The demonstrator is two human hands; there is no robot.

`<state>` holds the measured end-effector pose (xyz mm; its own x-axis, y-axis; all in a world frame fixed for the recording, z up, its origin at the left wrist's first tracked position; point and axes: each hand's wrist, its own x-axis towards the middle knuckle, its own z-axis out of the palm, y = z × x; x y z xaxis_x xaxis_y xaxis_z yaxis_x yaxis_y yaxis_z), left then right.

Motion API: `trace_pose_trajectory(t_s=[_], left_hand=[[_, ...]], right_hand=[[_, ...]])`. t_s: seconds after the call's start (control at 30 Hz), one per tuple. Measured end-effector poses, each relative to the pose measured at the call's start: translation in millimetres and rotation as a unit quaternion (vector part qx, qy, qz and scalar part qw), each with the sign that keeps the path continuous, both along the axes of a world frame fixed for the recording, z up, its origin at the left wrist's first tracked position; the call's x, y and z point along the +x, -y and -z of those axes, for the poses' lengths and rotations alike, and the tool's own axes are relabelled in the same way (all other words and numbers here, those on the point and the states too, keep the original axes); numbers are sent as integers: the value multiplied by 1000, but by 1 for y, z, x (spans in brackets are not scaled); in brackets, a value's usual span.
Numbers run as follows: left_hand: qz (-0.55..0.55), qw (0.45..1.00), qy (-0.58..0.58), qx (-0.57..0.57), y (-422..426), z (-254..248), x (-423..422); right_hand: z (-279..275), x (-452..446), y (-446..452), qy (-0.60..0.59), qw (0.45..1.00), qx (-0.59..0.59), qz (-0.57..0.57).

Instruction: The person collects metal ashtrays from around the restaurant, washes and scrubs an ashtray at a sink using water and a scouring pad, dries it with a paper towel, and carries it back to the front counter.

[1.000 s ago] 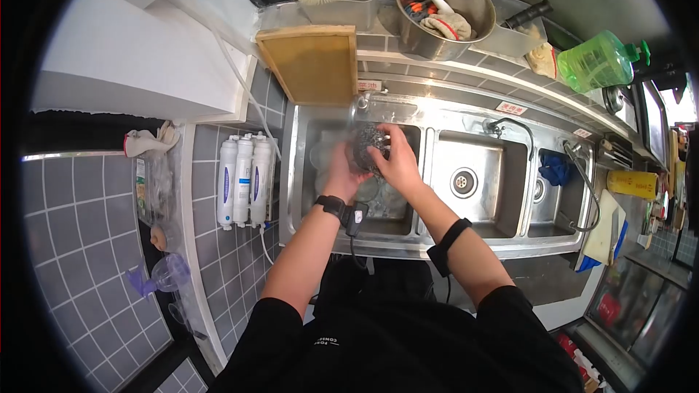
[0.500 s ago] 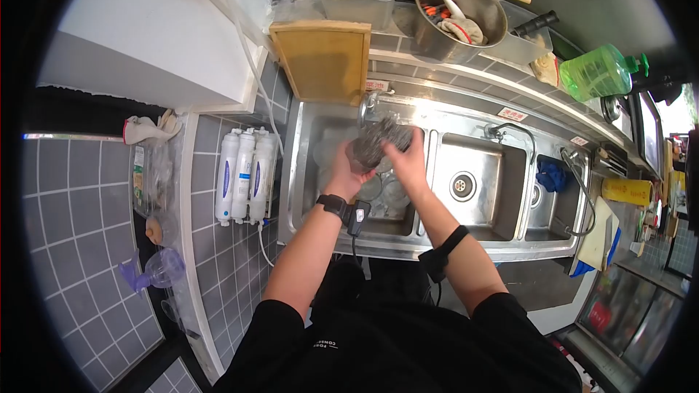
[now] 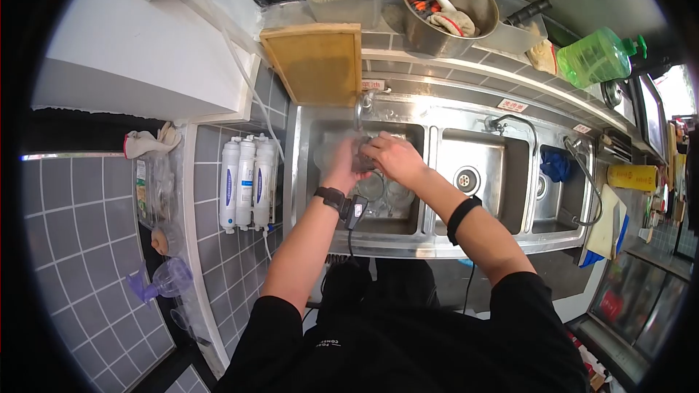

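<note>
Both hands are close together over the left sink basin (image 3: pixel 320 207), just below its tap (image 3: pixel 360 110). My left hand (image 3: pixel 342 164), wearing a black wrist strap, is blurred and closed round one side of a dark grey, fibrous-looking thing (image 3: pixel 362 154). My right hand (image 3: pixel 395 156) has its fingers bent over the same thing from above. Most of it is hidden behind the fingers, so its kind is unclear. Below the hands, clear round glasses (image 3: pixel 371 186) lie in the basin.
Two more basins (image 3: pixel 484 212) with taps are to the right; a blue cloth (image 3: pixel 555 165) hangs in the far one. A wooden-framed board (image 3: pixel 313 65) leans at the back left. The shelf holds a metal pot (image 3: pixel 444 40) and a green bottle (image 3: pixel 593 58). Filter cartridges (image 3: pixel 246 183) line the left wall.
The grey thing has come lower and is now mostly covered by the hands. My right hand has turned over it, fingers bent towards my left hand. The view has shifted slightly.
</note>
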<state>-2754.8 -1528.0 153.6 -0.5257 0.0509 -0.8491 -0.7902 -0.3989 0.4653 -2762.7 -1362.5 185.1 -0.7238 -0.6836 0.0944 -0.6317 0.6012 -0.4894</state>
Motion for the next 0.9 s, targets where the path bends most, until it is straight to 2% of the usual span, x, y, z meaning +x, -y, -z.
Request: trace_pose_trajectory(t_s=[0.13,0.2,0.23,0.3,0.4,0.43,0.47,0.53,0.57,0.7,0.77,0.8,0.87,0.9], left_hand=[[-5,998,-39,-43,-5,-3,2],[-23,999,-37,-24,-1,3,1],[-42,998,-36,-2,0,7,-1],[-52,998,-37,-17,-1,6,0],[-49,997,-44,-47,1,-9,-4],[-40,996,-49,-61,4,-14,-8],[-36,996,-49,-61,5,-17,-12],[44,998,14,-49,7,-22,-16],[70,996,3,-51,8,-24,-16],[61,994,24,-88,-1,-28,-18],[34,993,-10,-112,-2,-20,-14],[36,993,-10,-113,-3,-19,-13],[-20,992,-77,-96,-7,-18,-9],[-17,992,-77,-98,-6,-5,-9]], right_hand=[[5,-3,12,49,996,57,43],[3,-5,22,181,969,77,146],[8,-10,26,182,969,77,150],[20,-18,33,350,891,-9,290],[28,-9,28,318,911,-80,248],[29,0,30,235,937,-98,241],[31,-1,24,234,936,-99,245],[15,2,11,66,989,-89,94],[6,0,9,24,995,-77,61],[17,-2,13,34,995,-50,83],[20,-4,20,111,982,-17,153],[29,-8,25,112,981,-19,155],[52,-17,32,199,954,-64,213],[48,-21,31,199,954,-66,215]])
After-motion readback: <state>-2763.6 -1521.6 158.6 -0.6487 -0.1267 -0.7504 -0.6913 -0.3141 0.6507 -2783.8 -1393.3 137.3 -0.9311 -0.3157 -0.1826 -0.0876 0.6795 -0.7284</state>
